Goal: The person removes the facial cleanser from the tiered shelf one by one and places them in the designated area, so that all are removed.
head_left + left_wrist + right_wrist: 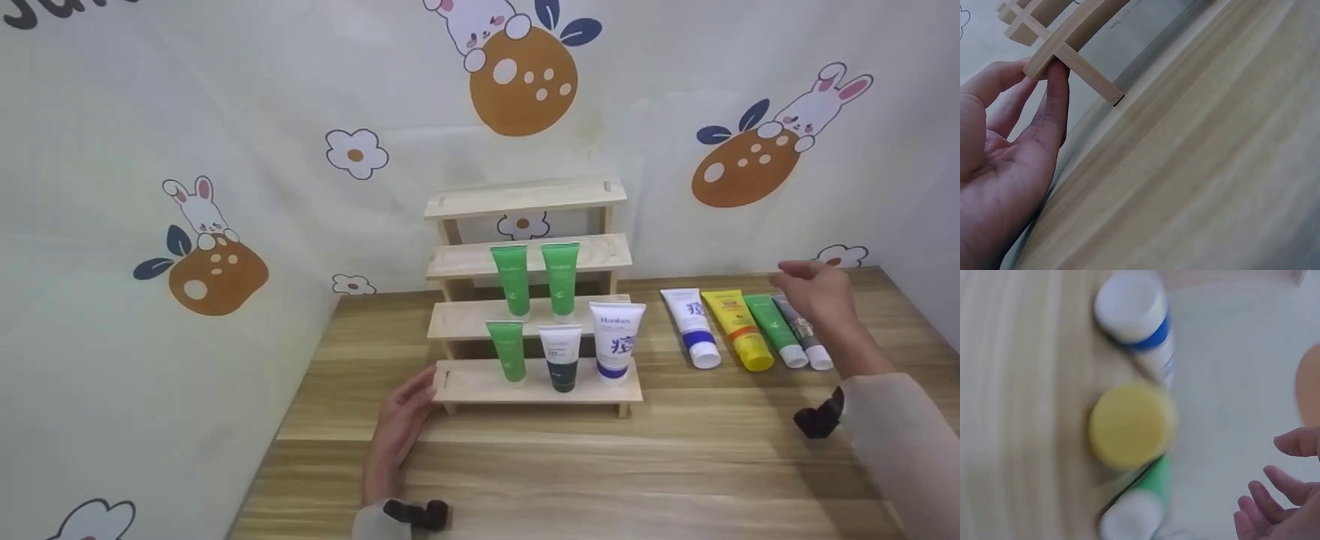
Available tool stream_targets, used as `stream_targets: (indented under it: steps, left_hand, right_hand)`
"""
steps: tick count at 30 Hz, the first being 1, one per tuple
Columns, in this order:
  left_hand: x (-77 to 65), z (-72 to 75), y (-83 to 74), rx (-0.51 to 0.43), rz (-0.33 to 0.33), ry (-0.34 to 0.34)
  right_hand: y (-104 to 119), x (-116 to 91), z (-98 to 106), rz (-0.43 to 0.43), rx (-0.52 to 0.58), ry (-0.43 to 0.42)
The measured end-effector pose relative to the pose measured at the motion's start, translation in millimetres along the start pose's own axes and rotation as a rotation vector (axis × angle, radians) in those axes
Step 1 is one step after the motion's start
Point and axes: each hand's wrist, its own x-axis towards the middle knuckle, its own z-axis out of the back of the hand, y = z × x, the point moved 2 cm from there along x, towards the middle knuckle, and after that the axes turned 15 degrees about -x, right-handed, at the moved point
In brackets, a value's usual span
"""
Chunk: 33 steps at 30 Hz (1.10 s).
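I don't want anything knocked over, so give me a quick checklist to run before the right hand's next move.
1. Left hand on the wooden stand: ok, it grips the left end of the lowest step.
2. Right hand free: ok, it holds nothing.
3. Standing tubes on their caps: ok, all five.
4. Gap between the lying green tube and gray tube: cannot tell.
5. Sharp right-wrist view: not ok, the yellow cap is blurred.

Plain pale sleeves [900,442] carry lumpy black devices [820,416] at their cuffs.
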Motion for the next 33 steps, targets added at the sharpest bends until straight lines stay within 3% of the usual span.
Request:
stream_targets:
  steps: [5, 17, 23, 33]
  left_hand:
    - [-0.2, -0.4, -0.3, 0.008, 0.008, 0.001]
    - [-0.6, -0.3, -0.8, 0.021, 0.014, 0.004]
    - [-0.4, 0.1, 0.0, 0.005, 0.003, 0.030]
    - [-1.1, 0.4, 0.5, 0.019, 0.013, -0.001]
  right_hand:
    - [43, -25, -5, 0.153, 0.020, -0.036]
    - [114, -77, -24, 0.378, 0.034, 0.003]
    - [139, -90, -32, 0.483, 0.052, 0.042]
    - [174, -99, -50, 0.550, 0.054, 0.174]
